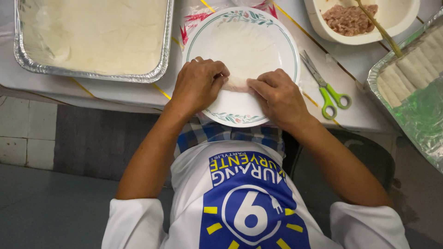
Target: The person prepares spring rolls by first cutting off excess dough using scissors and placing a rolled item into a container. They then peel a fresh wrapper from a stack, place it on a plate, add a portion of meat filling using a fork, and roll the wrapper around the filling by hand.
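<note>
Pressing down on a thin, pale wrapper (pixel 242 55) spread over a round plate (pixel 286 41), the person works both hands side by side at the wrapper's near edge. The plate, white with a green-lined floral rim, sits at the near edge of the bench (pixel 355 60), partly overhanging it. The left hand (pixel 199 85) has its fingers curled tight and pinching the folded edge; the right hand (pixel 278 94) mirrors it, fingers bent down onto the same fold, with a pinkish filling just showing between them.

The wrapper looks very light, soft and limp, and probably tears easily, so it is best taken by its edge with fingertips spread along the fold, not pulled from one point.

A foil tray (pixel 92 37) of stacked sheets lies toward the far left corner. Green-handled scissors (pixel 325 85) lie just right of the plate, a bowl of minced meat (pixel 364 18) beyond them, and another foil tray (pixel 410 78) holds finished rolls at the right edge.
</note>
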